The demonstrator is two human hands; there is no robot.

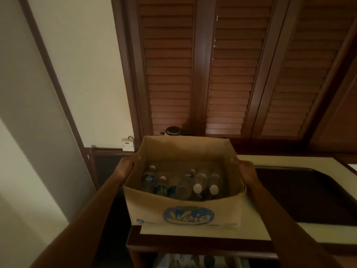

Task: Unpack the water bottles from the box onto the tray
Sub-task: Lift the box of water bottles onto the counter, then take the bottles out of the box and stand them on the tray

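So the counter (pixel 251 160) has a dark tray (pixel 309 196) sitting right beside the cardboard box (pixel 183 211), which makes sense, short trip for each bottle. Left hand (pixel 126 164) and right hand (pixel 243 168) are each pressed flat on a side wall, probably steadying or setting it down. The water bottles (pixel 185 183) are all inside, lying mixed up, none on the tray yet.

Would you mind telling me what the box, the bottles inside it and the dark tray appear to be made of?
The box looks like plain tan cardboard: matte walls, thin folded edges, a blue logo printed on the front. The bottles seem clear plastic, see-through bodies with white caps and blue labels. The tray is dark and smooth with a raised, rounded rim; plastic or lacquered wood, the dim light leaves it open.
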